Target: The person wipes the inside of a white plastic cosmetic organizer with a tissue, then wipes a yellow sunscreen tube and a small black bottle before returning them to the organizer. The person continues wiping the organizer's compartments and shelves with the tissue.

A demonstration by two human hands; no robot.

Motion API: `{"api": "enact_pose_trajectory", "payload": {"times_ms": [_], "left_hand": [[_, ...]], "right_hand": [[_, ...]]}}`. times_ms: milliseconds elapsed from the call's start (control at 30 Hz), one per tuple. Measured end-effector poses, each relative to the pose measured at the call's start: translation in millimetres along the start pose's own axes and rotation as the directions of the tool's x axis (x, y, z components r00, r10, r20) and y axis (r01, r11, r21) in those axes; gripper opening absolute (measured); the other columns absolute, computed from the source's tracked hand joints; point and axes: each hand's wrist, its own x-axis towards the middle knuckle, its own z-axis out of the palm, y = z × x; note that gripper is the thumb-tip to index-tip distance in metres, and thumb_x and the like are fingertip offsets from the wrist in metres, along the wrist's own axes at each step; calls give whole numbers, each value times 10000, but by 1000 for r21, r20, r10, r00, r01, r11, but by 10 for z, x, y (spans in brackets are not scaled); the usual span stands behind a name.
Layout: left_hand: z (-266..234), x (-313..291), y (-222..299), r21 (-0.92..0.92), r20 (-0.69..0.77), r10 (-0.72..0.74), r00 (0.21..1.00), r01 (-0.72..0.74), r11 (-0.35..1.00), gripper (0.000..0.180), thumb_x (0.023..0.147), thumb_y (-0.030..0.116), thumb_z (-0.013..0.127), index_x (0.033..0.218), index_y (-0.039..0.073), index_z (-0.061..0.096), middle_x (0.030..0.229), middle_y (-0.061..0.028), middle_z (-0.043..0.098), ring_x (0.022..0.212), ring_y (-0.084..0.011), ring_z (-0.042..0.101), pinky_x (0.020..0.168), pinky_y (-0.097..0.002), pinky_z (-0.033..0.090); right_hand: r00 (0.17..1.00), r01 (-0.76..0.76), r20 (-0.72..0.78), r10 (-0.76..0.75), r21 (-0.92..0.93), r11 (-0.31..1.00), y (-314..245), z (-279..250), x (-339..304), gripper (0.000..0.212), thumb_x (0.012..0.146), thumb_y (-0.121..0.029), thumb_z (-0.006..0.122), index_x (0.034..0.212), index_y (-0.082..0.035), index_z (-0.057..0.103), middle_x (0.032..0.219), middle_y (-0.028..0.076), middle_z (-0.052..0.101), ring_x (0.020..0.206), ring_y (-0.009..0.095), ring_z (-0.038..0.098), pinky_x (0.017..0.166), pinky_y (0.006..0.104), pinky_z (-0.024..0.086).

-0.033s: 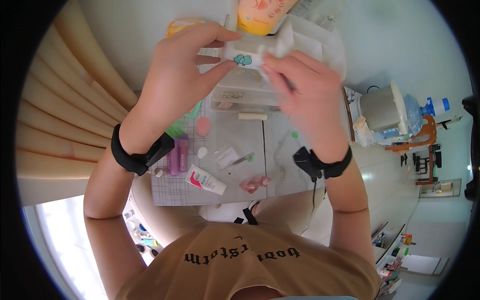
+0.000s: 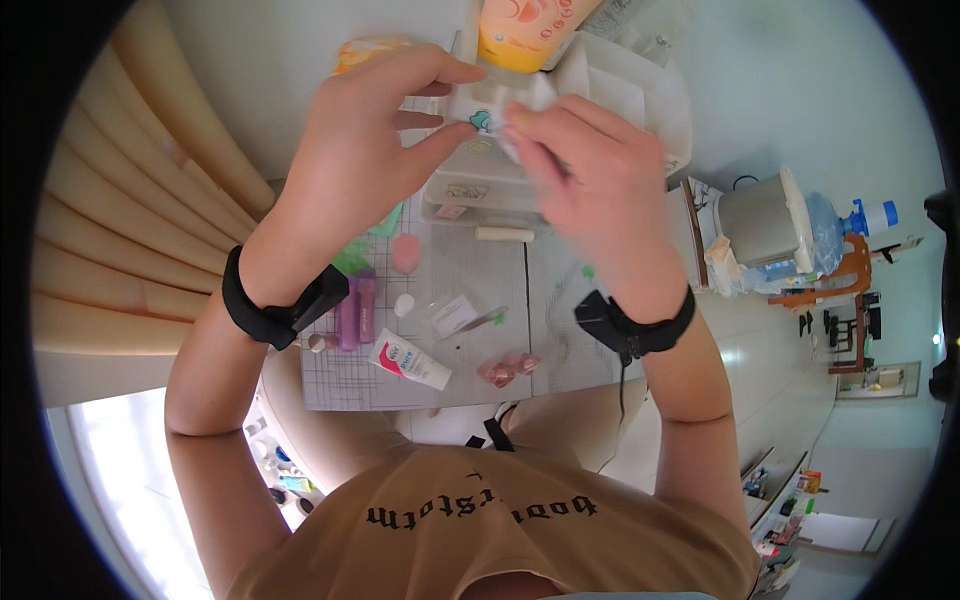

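A white translucent drawer box (image 2: 490, 205) stands at the back of the table, with a teal cartoon picture (image 2: 481, 121) on its upper front. My left hand (image 2: 355, 130) grips the upper left end of this box, thumb below and fingers above. Pressed to the front beside the picture is my right hand (image 2: 600, 160), fingers pinched on what looks like a white wipe (image 2: 512, 146). Most of the wipe is hidden by the fingers, and motion blurs it. Open white compartments (image 2: 620, 95) lie behind my right hand.
An orange-yellow pouch (image 2: 525, 40) rises behind the box. Nearer me on the table lie a white cream tube (image 2: 412, 360), purple bottles (image 2: 350, 310), a pink hair clip (image 2: 508, 370), a small clear packet (image 2: 455, 316) and a white stick (image 2: 505, 234). A curtain (image 2: 130, 230) hangs left.
My right hand has slid a little left along the box front, now covering part of the teal picture. My left hand stays where it was.
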Motion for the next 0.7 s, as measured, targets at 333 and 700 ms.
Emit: {"api": "enact_pose_trajectory", "payload": {"times_ms": [333,700], "left_hand": [[-23,32,23,-21,20,-3,1000,4,1000,450,944,-73,847,1373,47,780,1284,-76,779,1204,-215,755,1023,-373,699],[3,34,29,-14,-5,-12,1000,12,1000,452,931,-62,842,1369,24,771,1297,-99,788,1210,-244,776,1035,-409,684]], "right_hand": [[977,-189,86,193,-53,980,104,-449,-114,61,978,-98,828,1018,-61,802,849,85,716,714,315,701,652,393,559],[1000,-1,27,2,-41,999,-107,176,128,76,948,-152,795,981,-89,766,887,72,726,782,319,727,677,437,581]]}}
